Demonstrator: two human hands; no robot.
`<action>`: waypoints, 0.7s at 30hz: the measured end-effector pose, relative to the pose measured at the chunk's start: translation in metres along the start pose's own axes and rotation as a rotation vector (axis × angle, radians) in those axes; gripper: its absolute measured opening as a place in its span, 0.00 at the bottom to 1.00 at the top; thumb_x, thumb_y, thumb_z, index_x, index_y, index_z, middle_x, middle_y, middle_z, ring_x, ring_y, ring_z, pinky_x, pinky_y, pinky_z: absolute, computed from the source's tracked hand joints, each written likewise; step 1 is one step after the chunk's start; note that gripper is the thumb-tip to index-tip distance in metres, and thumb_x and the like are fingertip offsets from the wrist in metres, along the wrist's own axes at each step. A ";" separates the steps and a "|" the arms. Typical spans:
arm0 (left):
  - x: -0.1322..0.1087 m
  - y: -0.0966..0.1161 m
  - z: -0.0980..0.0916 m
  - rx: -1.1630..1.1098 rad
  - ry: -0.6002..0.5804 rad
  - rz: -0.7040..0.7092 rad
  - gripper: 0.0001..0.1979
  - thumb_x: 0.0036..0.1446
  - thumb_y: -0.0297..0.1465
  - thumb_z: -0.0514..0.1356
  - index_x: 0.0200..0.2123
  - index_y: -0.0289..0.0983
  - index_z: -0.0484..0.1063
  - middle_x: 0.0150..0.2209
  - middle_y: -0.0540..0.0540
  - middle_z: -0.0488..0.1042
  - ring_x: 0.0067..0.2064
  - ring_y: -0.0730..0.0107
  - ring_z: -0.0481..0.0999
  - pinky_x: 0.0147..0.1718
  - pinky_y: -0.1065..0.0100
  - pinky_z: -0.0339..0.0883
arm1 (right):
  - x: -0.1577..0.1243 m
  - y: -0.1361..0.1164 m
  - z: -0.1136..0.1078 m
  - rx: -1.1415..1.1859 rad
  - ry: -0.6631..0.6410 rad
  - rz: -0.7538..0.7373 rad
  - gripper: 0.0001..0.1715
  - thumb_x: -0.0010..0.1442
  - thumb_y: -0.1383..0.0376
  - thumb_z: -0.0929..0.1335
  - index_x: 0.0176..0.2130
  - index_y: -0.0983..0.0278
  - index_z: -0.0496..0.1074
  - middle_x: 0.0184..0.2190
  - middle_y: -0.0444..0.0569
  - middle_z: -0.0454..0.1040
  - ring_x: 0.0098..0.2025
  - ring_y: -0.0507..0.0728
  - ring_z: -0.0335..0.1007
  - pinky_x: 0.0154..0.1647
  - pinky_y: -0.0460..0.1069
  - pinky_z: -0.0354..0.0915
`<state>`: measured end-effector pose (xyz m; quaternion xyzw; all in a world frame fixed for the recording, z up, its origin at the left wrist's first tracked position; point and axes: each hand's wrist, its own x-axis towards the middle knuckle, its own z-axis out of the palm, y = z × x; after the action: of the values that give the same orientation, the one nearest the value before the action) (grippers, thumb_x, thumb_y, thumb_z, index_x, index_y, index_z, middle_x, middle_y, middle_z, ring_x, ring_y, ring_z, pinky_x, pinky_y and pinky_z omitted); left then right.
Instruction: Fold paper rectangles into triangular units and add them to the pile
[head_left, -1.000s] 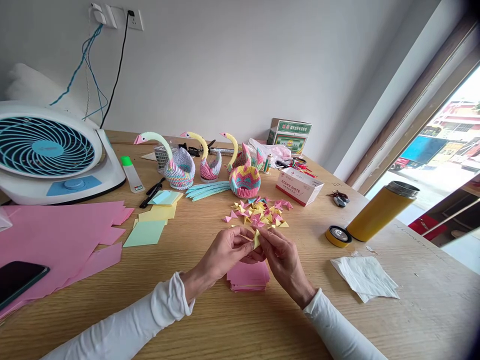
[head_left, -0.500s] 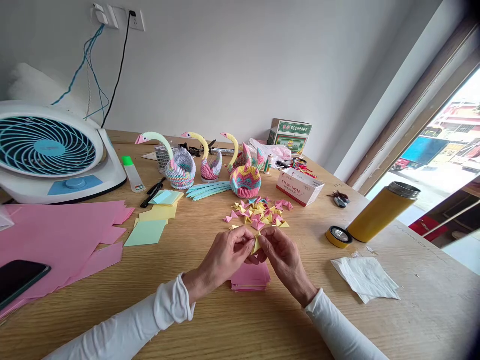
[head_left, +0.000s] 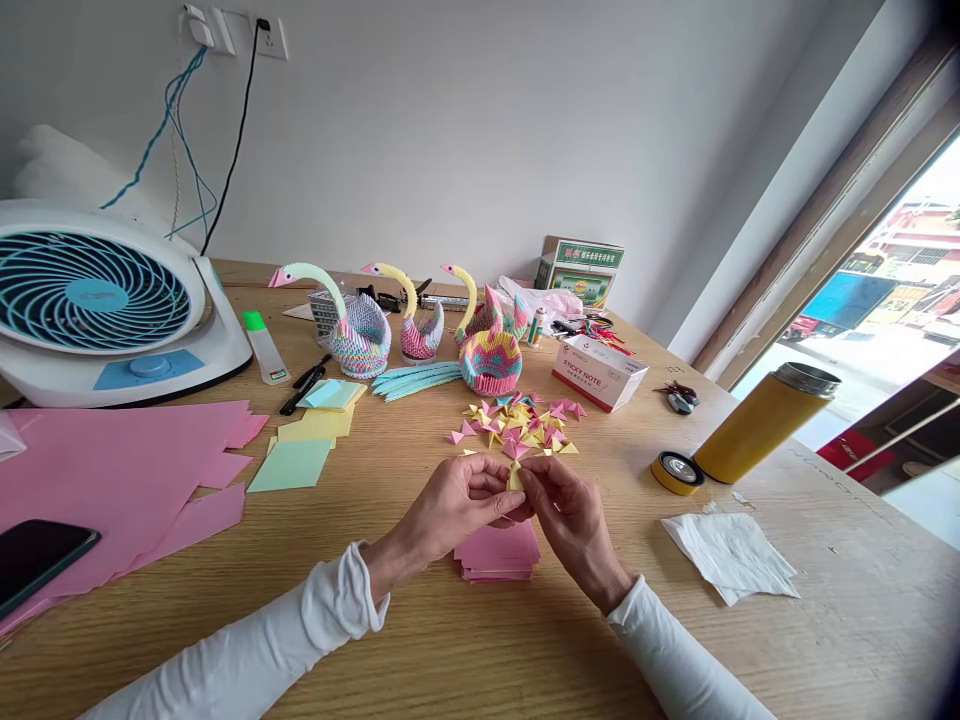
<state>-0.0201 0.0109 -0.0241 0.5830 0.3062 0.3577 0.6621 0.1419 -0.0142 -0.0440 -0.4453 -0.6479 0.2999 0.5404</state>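
My left hand (head_left: pixel 456 505) and my right hand (head_left: pixel 568 515) meet above the wooden table (head_left: pixel 420 640), both pinching one small yellow folded paper piece (head_left: pixel 515 477) between thumbs and fingertips. Under them lies a stack of pink paper slips (head_left: pixel 496 556). Just beyond the fingers is a pile of small pink and yellow folded triangles (head_left: pixel 521 424). Three paper swans (head_left: pixel 361 335) and a striped paper bowl (head_left: pixel 490 362) stand further back.
A white and blue fan (head_left: pixel 105 310) stands at the left, with pink sheets (head_left: pixel 112 470) and a black phone (head_left: pixel 37 560) before it. Green and yellow notes (head_left: pixel 300 450), a sticky note box (head_left: pixel 598 372), a yellow flask (head_left: pixel 757 425), a tape roll (head_left: pixel 676 472) and a tissue (head_left: pixel 727 555) lie around.
The yellow piece has been folded smaller and sits lower between my fingertips. Both hands have stayed in about the same place.
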 end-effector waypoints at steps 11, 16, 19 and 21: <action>-0.002 0.008 -0.006 -0.184 -0.097 -0.103 0.13 0.56 0.35 0.64 0.41 0.32 0.75 0.38 0.42 0.79 0.39 0.67 0.80 0.41 0.67 0.73 | 0.000 0.003 -0.003 -0.047 0.005 -0.037 0.07 0.63 0.63 0.66 0.39 0.64 0.71 0.26 0.46 0.73 0.26 0.52 0.71 0.27 0.45 0.68; -0.002 0.009 -0.010 -0.234 -0.135 -0.136 0.12 0.54 0.33 0.66 0.41 0.34 0.76 0.37 0.43 0.79 0.38 0.68 0.80 0.41 0.68 0.73 | 0.000 0.006 -0.004 0.027 0.017 0.001 0.07 0.63 0.63 0.66 0.40 0.63 0.71 0.25 0.44 0.73 0.25 0.51 0.72 0.26 0.44 0.68; -0.001 0.006 -0.010 -0.186 -0.129 -0.127 0.13 0.53 0.33 0.67 0.40 0.32 0.76 0.37 0.42 0.80 0.38 0.67 0.80 0.43 0.66 0.72 | 0.000 0.003 -0.004 -0.019 0.014 -0.023 0.06 0.63 0.64 0.66 0.39 0.64 0.72 0.26 0.44 0.72 0.26 0.51 0.71 0.27 0.44 0.68; -0.001 0.005 -0.009 -0.154 -0.117 -0.114 0.13 0.52 0.33 0.67 0.38 0.31 0.76 0.36 0.41 0.80 0.37 0.67 0.80 0.43 0.65 0.72 | 0.000 0.001 -0.003 -0.060 0.005 -0.055 0.06 0.63 0.65 0.66 0.39 0.64 0.72 0.26 0.44 0.72 0.26 0.50 0.69 0.27 0.43 0.67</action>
<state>-0.0281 0.0155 -0.0204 0.5321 0.2711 0.3073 0.7409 0.1453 -0.0144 -0.0441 -0.4442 -0.6672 0.2644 0.5363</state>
